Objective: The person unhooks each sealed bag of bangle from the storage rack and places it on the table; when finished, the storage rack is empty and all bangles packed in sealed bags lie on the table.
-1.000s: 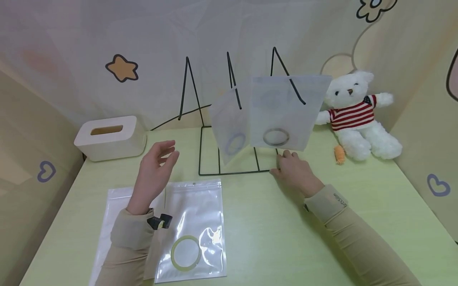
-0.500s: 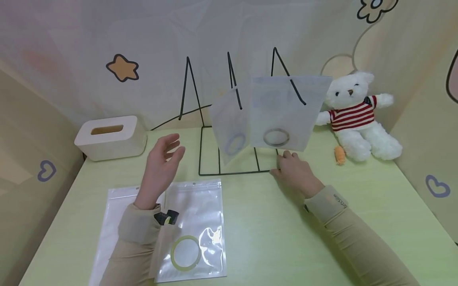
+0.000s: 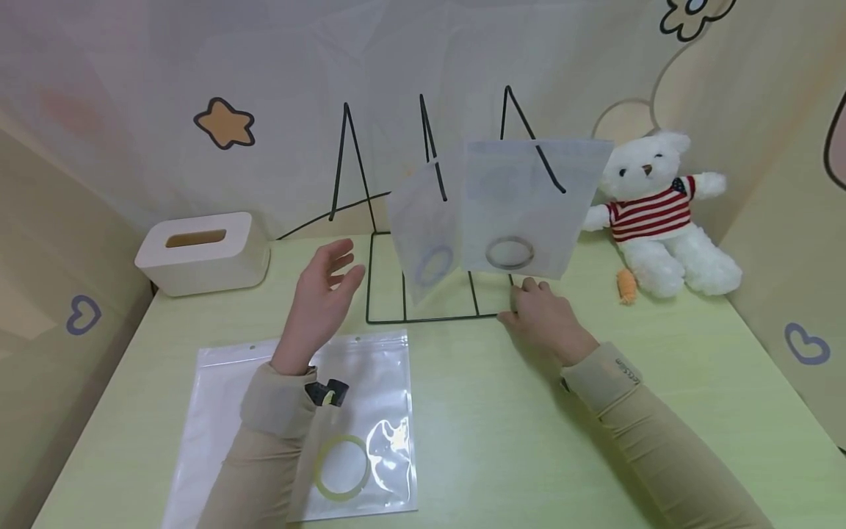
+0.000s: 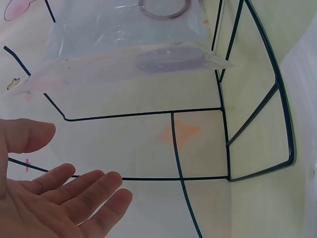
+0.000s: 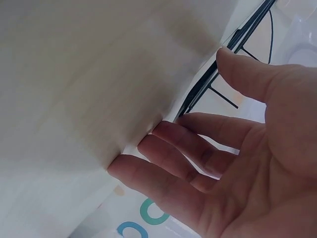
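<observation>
My left hand [image 3: 324, 301] hovers with loose, spread fingers left of a black wire rack [image 3: 439, 319], holding nothing. At the rack's front right corner is my right hand [image 3: 545, 319]; its thumb [image 5: 228, 57] and index finger [image 5: 193, 121] touch the wire, the other fingertips resting on the table. From the rack's right hook hangs a frosted bag [image 3: 515, 198] with a dark ring inside. A second bag [image 3: 416, 220], turned sideways, hangs from the middle hook with a pale purple ring. The left hook [image 3: 340, 162] carries nothing.
Two flat zip bags lie overlapping in front: a white-looking one [image 3: 205, 426], partly under my left sleeve, and a clear one [image 3: 393, 382] with a yellow-green ring [image 3: 340, 497]. A white tissue box [image 3: 205, 261] stands back left, a teddy bear [image 3: 651, 213] and orange carrot toy [image 3: 626, 285] back right.
My left hand has moved right and slightly away from me, toward the rack's left side. My right hand, the rack and the hanging bags have stayed put.
</observation>
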Available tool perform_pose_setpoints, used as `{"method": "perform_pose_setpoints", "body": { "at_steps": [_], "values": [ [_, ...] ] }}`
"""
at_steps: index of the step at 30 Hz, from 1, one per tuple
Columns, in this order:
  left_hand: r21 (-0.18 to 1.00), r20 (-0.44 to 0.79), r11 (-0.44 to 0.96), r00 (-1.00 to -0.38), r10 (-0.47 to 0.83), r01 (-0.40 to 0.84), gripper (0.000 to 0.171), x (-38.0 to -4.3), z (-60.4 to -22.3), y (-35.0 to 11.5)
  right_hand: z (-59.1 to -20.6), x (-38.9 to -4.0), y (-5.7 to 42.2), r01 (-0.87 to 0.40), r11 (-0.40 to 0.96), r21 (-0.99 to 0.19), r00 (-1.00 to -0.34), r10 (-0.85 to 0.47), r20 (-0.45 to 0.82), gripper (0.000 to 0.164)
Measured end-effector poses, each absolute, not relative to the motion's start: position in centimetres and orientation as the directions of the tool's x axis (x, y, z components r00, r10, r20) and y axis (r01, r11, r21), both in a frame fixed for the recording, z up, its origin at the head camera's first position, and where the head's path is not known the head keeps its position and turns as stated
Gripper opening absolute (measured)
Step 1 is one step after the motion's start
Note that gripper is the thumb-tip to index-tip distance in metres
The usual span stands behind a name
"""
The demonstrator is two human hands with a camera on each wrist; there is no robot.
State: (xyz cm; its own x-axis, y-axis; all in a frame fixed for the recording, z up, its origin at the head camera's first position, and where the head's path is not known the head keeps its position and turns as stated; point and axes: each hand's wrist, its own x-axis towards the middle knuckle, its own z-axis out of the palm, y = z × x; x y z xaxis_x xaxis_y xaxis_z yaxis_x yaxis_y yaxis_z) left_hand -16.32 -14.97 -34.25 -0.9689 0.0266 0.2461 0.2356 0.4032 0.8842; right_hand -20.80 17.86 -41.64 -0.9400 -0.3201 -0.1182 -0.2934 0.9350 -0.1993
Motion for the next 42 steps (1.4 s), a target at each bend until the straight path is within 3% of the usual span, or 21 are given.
{"method": "perform_pose_setpoints", "body": {
  "at_steps": [23, 35, 42],
  "values": [
    [0.870, 0.248, 0.416, -0.964, 0.094, 0.265, 0.047, -17.1, -34.3, -12.3, -41.7, -20.7, 18.0, -0.302, 0.930, -0.208, -0.939, -0.328, -0.102, 0.043],
    [0.882, 0.331, 0.332, -0.941, 0.073, 0.336, 0.039, -17.6, -33.6, -10.7, -41.8, -20.8, 18.1, -0.291, 0.933, -0.210, -0.942, -0.318, -0.106, 0.046],
    [0.860, 0.440, 0.273, -0.897, 0.030, 0.431, 0.035, -17.9, -32.7, -9.8, -41.8, -20.9, 18.0, -0.286, 0.937, -0.203, -0.943, -0.312, -0.114, 0.046]
  ]
}}
